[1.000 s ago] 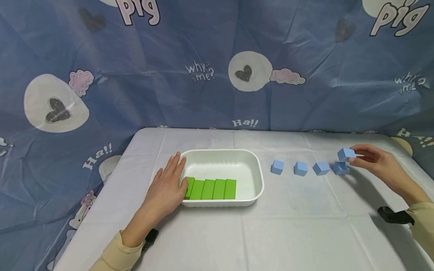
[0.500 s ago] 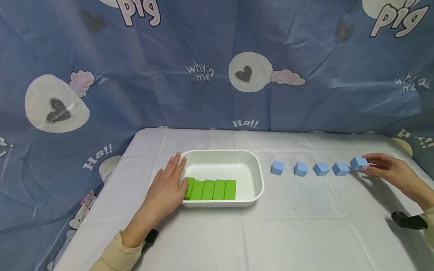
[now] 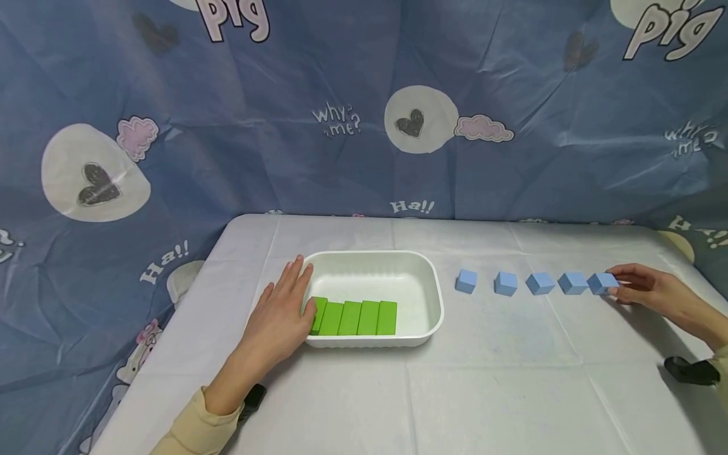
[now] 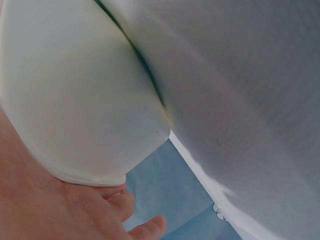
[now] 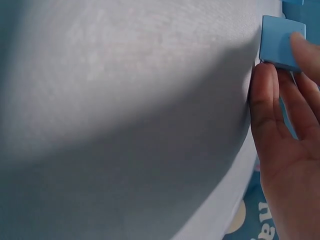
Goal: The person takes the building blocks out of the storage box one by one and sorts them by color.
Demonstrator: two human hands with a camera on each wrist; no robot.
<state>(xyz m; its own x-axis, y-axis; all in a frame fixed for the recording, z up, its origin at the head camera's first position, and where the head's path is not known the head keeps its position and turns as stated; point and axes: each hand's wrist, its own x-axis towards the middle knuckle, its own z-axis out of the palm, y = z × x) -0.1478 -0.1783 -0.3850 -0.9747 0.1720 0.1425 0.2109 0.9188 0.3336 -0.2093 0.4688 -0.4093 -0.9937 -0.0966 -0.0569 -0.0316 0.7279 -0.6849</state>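
My right hand [image 3: 654, 292] pinches a light blue cube [image 3: 600, 284] between thumb and fingers, at the right end of a row of blue cubes. In the right wrist view the thumb lies over one face of that cube [image 5: 280, 42], close to the white cloth. Beside it in the row sits another blue cube [image 3: 572, 284]. My left hand [image 3: 280, 314] rests on the left rim of a white tray [image 3: 372, 342], fingers straight and spread. Several green rectangular blocks [image 3: 368, 318] lean side by side in the tray; the leftmost is partly hidden behind the left thumb.
More blue cubes, among them one near the tray [image 3: 466, 281], continue the row on the white tablecloth [image 3: 455, 398]. A blue printed curtain [image 3: 341, 170] hangs right behind the table's back edge.
My right hand has carried the cube right and down, from above the fourth cube to the row's right end, and still pinches it. The left hand and tray have not moved.
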